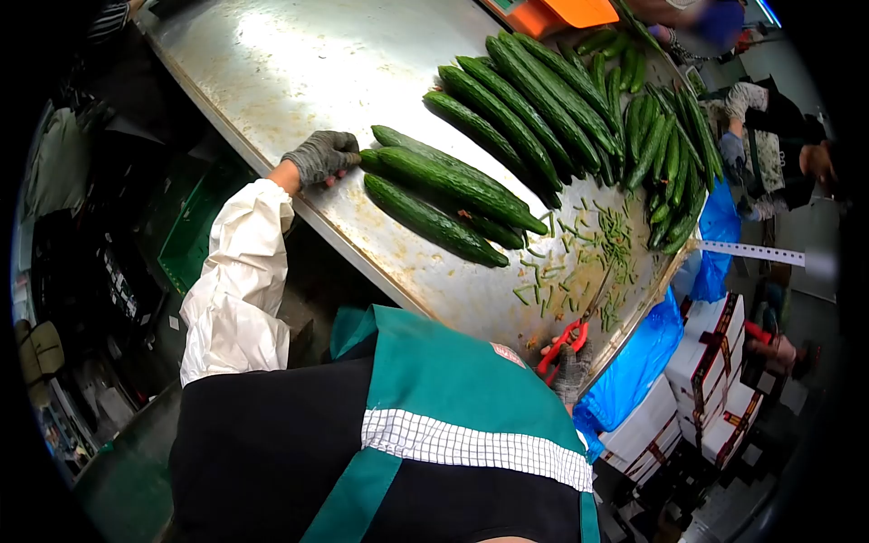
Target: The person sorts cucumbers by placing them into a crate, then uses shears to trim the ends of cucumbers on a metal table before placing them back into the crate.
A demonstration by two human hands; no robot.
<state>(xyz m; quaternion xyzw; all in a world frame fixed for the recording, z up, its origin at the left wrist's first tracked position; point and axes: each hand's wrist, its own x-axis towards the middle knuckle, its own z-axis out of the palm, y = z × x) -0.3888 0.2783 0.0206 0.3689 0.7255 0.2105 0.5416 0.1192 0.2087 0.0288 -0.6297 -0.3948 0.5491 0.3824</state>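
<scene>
My left hand (320,159), in a grey knit glove, is closed with its fingertips at the near end of a long green cucumber (457,188). That cucumber lies on the metal table in a small group, with another cucumber (433,222) in front of it. Low at the right, my right hand (572,369), also gloved, is shut on red-handled scissors (568,344). The scissor blades point away over the table, close to many short cut green stems (608,240). Part of the right hand is hidden behind my green apron (453,362).
A larger row of cucumbers (520,113) and a heap of them (670,163) fill the table's far right. An orange container (579,11) stands at the back. Blue plastic (634,362) and white boxes (711,344) are beyond the right edge. Other people are at the far right.
</scene>
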